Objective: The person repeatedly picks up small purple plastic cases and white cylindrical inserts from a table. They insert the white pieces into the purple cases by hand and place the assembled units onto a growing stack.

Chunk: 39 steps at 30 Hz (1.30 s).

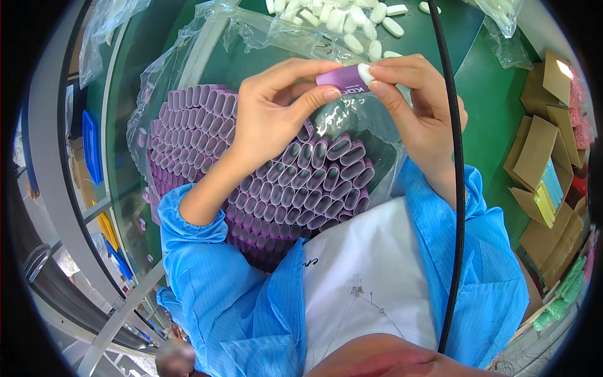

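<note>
Between the fingertips of my left hand is a flat-oval purple tube with pale lettering. The thumb and forefinger of my right hand pinch a small white oval plug at the tube's right end. The plug touches that end; my fingertips partly hide how far in it sits. Below my hands, many similar purple tubes stand packed side by side, open ends up, in a clear plastic bag. Loose white oval pieces lie beyond my hands on the green table.
A black cable runs down in front of my right arm. Open cardboard boxes stand at the right, one with yellow and blue pieces inside. Blue trays and a metal frame are at the left. Green table surface shows beside my right hand.
</note>
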Each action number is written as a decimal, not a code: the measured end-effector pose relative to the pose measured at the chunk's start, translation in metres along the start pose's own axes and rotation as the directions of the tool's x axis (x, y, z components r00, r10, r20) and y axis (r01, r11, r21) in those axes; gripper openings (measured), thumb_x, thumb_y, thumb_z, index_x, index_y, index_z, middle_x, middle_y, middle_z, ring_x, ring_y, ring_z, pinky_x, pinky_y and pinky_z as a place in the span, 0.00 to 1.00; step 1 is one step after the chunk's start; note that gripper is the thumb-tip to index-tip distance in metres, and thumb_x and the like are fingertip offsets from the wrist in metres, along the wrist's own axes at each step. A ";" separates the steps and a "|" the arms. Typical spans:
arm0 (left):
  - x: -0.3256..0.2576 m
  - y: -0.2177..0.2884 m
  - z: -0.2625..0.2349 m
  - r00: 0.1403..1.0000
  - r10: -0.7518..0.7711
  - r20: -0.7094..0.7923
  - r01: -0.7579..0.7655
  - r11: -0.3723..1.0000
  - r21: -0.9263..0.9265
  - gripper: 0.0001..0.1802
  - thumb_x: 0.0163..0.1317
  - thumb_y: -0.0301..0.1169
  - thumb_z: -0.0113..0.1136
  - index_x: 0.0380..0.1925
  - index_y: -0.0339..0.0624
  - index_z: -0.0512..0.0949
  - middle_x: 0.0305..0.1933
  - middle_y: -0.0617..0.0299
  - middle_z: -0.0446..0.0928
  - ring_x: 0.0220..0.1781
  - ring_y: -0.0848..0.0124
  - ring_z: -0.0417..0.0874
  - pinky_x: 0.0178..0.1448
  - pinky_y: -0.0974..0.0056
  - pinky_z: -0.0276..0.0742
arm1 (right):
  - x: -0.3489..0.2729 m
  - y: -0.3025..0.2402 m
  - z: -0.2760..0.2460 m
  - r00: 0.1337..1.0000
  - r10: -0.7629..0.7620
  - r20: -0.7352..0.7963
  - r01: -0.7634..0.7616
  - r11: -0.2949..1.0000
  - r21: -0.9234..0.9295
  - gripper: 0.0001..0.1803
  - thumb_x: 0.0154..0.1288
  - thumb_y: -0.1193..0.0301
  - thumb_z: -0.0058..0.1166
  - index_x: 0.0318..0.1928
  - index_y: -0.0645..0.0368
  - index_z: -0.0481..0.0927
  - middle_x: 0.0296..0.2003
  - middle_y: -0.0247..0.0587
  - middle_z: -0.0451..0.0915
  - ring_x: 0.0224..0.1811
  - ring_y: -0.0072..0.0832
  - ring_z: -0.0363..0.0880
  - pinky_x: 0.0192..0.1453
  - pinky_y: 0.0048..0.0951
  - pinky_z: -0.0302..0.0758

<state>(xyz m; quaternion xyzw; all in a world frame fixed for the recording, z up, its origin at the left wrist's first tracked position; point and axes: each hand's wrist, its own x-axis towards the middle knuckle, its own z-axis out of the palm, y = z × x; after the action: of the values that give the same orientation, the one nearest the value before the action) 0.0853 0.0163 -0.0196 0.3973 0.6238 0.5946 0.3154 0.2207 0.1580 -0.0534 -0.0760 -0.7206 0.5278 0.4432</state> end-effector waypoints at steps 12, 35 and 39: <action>-0.002 0.001 -0.001 0.996 0.080 -0.037 -0.079 0.997 0.023 0.16 0.60 0.19 0.63 0.49 0.30 0.79 0.46 0.54 0.81 0.47 0.69 0.83 0.54 0.66 0.81 | 0.011 -0.011 -0.009 0.984 -0.099 0.147 0.112 0.991 -0.080 0.11 0.50 0.84 0.65 0.37 0.65 0.85 0.33 0.44 0.85 0.35 0.33 0.84 0.38 0.29 0.79; 0.011 0.017 -0.031 0.975 -0.065 -0.210 0.095 0.987 0.132 0.16 0.60 0.27 0.66 0.47 0.32 0.80 0.44 0.56 0.83 0.45 0.72 0.84 0.55 0.68 0.78 | 0.010 0.009 -0.016 0.910 -0.411 0.052 0.407 0.864 -0.298 0.13 0.48 0.83 0.66 0.38 0.68 0.84 0.38 0.49 0.84 0.36 0.37 0.84 0.37 0.28 0.80; 0.065 0.005 -0.168 0.866 0.095 -0.491 0.093 0.934 0.345 0.18 0.61 0.31 0.66 0.48 0.32 0.80 0.42 0.56 0.83 0.44 0.71 0.84 0.53 0.68 0.78 | 0.021 0.038 -0.063 0.980 -0.182 -0.085 0.113 0.850 -0.515 0.11 0.53 0.79 0.65 0.39 0.63 0.84 0.35 0.43 0.84 0.33 0.34 0.82 0.38 0.28 0.79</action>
<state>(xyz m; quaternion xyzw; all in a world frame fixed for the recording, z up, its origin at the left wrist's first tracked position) -0.0914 -0.0099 0.0059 0.2805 0.7813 0.5537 0.0653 0.2396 0.2306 -0.0698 -0.1688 -0.8071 0.2778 0.4929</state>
